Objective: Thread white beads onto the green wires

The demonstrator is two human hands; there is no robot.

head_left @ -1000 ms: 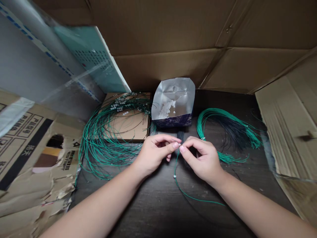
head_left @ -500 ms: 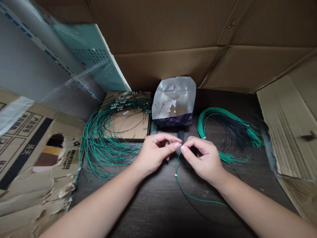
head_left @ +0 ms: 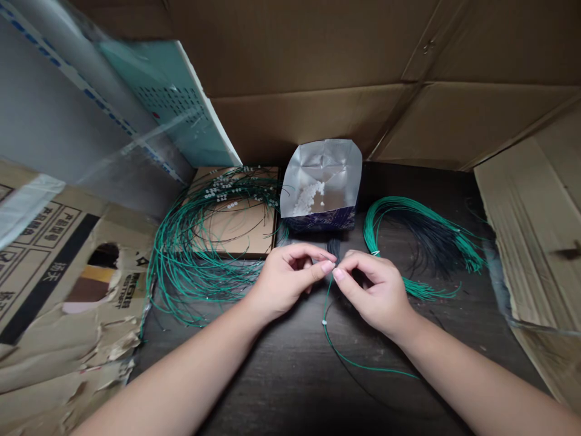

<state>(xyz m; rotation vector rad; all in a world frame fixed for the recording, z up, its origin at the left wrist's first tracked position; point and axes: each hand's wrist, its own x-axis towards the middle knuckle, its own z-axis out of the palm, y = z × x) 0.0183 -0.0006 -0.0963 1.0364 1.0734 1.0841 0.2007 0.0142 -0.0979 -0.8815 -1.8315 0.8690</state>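
In the head view, the left hand and the right hand meet fingertip to fingertip, each with thumb and forefinger pinched together on the upper end of a thin green wire, which hangs down through a small round white bead and curves rightward over the dark wooden tabletop. Beyond the hands stands an open silver-lined pouch holding white pellets, between a loose green-and-black wire bundle, partly over a flat brown cardboard box, and a tied green wire bundle.
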